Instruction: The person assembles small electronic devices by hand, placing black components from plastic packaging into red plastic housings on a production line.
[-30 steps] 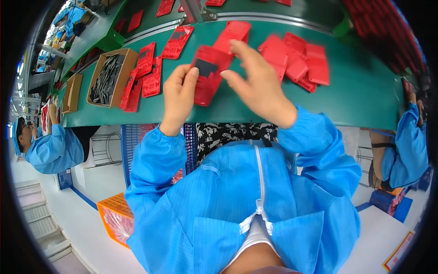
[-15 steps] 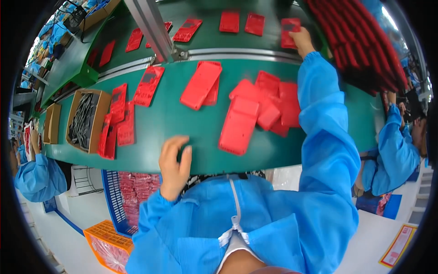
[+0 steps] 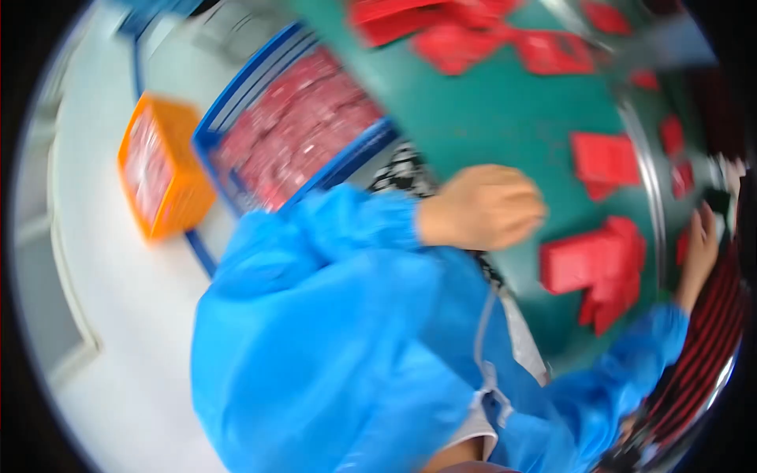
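Observation:
My left hand (image 3: 489, 206) hovers over the near edge of the green work table (image 3: 489, 118), fingers curled into a fist; anything inside it is hidden. At the far right my right hand (image 3: 699, 248) reaches past the metal rail, its fingers blurred. Beside that hand lies the edge of a red piece (image 3: 681, 246); whether the fingers grip it is unclear. Between my hands is a heap of flat red plastic casings (image 3: 595, 264). A smaller stack of red casings (image 3: 605, 160) sits above that heap in the picture.
More red casings (image 3: 449, 43) lie along the top. A metal rail (image 3: 648, 173) divides the table from the far strip. Dark red stacked rows (image 3: 706, 335) stand at lower right. On the left are a blue crate (image 3: 206, 142) of wrapped red pieces and an orange basket (image 3: 177, 130).
The view has swung strongly, bringing the crate and basket higher and the table to the right. My left hand has gone from spread fingers to a fist. My right arm is still stretched out.

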`<state>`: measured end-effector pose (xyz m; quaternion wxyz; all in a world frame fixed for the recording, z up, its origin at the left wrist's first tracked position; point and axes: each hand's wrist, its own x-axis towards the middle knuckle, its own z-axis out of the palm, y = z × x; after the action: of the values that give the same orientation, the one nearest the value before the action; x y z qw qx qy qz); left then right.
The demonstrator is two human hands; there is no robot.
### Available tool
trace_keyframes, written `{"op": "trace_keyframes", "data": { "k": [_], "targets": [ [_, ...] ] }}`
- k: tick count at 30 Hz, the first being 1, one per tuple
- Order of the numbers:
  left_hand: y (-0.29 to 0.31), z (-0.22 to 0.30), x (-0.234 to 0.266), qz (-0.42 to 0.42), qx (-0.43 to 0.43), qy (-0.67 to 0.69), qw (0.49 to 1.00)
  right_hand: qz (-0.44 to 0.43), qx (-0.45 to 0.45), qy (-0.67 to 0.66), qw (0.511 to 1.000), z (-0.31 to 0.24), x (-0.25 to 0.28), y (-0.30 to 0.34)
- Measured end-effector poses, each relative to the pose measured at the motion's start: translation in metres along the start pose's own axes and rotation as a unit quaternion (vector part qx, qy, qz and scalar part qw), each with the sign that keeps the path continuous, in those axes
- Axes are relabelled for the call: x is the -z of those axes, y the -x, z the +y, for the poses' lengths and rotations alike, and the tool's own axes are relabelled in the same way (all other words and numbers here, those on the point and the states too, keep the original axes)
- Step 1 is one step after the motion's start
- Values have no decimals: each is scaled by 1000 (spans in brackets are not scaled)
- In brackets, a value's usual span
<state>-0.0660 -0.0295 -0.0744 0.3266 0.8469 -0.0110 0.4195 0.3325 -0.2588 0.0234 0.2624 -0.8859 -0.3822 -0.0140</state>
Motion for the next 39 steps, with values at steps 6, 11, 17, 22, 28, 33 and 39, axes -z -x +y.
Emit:
{"op": "trace_keyframes", "data": {
  "k": [6, 11, 17, 22, 28, 33, 39],
  "targets": [
    [67, -5, 31, 134, 35, 155, 978, -165, 338, 11, 927, -344, -119, 115],
    [220, -88, 132, 121, 444, -123, 879, -179, 540, 30, 822, -415, -253, 110],
    [508, -160, 244, 187, 797, -323, 475, -166, 562, 91, 805, -406, -286, 99],
    [617, -174, 240, 94, 884, -211, 406, -215, 531, 170, 802, -417, -281, 97],
    [627, -186, 185, -5, 934, -227, 276, -250, 515, 227, 788, -418, -270, 100],
    [566, -187, 194, 105, 943, -259, 180, -253, 526, 235, 777, -416, -266, 103],
    [601, -184, 198, 94, 890, -295, 335, -251, 539, 243, 766, -421, -267, 102]
  ]
}}
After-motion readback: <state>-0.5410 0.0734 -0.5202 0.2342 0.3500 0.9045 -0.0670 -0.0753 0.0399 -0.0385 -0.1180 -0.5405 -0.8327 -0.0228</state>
